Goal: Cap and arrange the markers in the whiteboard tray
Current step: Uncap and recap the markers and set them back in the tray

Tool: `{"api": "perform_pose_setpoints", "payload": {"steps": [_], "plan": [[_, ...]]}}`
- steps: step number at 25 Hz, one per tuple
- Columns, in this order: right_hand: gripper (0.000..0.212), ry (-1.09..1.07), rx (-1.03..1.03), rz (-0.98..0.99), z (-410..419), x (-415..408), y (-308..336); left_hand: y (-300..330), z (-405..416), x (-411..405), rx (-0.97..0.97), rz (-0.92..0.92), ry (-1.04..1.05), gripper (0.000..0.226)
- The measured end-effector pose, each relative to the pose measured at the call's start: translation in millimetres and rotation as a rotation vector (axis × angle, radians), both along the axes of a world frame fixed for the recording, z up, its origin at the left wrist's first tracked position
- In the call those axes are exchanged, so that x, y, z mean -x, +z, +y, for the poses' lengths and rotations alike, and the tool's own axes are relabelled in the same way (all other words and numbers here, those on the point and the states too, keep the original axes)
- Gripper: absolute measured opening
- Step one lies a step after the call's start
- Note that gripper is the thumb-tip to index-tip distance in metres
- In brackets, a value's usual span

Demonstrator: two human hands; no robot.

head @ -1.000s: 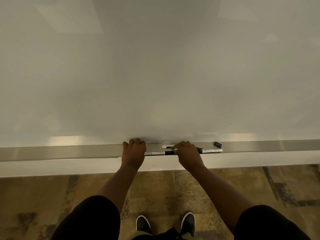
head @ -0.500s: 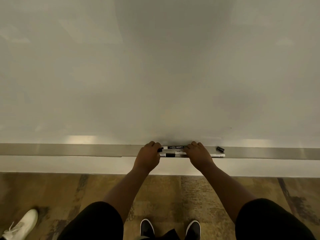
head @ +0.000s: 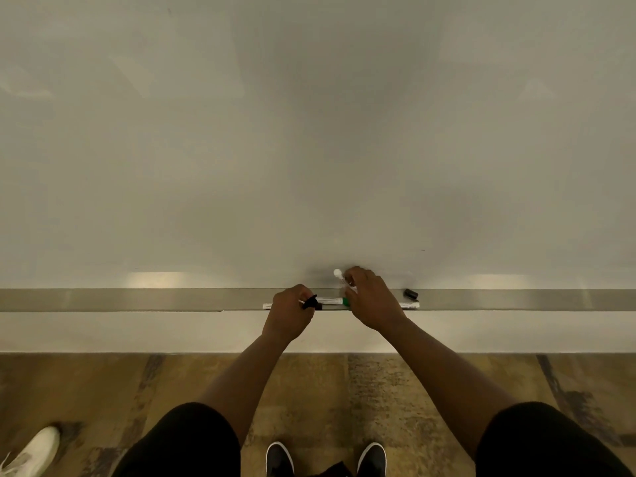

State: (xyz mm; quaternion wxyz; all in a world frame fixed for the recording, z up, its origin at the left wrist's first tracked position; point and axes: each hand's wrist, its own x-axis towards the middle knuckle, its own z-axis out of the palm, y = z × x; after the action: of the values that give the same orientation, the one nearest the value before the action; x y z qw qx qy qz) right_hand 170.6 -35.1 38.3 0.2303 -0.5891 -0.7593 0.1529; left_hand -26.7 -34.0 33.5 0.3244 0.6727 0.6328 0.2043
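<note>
Filling most of the view, a pale whiteboard [head: 309,132] is standing over a long metal tray [head: 137,299], and everything of interest is lying on that tray. Half a second ago both hands were resting low on the tray with the markers flat between them; now the right hand [head: 373,297] is lifting a white marker [head: 339,277] off the tray, its pale end tipping up against the board just above the tray's back edge, fingers closed around the barrel. The left hand [head: 292,311] is staying at the tray's front lip, fingers curled around what looks like a black cap [head: 311,302], though it is too small to be sure whether this is a loose cap or a marker's end. Between the hands a green-ended marker [head: 332,301] is lying along the tray, with another marker [head: 409,305] poking out at the front edge past the right hand. A stray black cap [head: 411,293] is sitting further along the tray, beyond the right hand. The lift suggests capping is starting, with arranging yet to come.
</note>
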Motion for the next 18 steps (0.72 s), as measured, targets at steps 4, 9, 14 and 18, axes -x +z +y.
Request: {"api": "perform_pose_setpoints", "payload": {"steps": [4,9,14,18], "plan": [[0.026,-0.269,0.202,0.477,-4.1,-4.9,9.8,1.7,-4.6,-12.1,0.03,-0.094,0.055,0.011],[0.033,-0.357,0.235,0.656,-13.5,-2.3,14.4,5.5,-6.7,-19.2,0.021,-0.109,0.049,0.014],[0.031,-0.361,0.248,0.71,-22.0,7.1,14.6,9.2,-10.2,-21.4,0.014,-0.157,0.036,0.016],[0.026,-0.352,0.258,0.703,-27.3,5.4,15.0,14.0,-8.9,-17.0,0.003,-0.177,0.006,0.017]]}}
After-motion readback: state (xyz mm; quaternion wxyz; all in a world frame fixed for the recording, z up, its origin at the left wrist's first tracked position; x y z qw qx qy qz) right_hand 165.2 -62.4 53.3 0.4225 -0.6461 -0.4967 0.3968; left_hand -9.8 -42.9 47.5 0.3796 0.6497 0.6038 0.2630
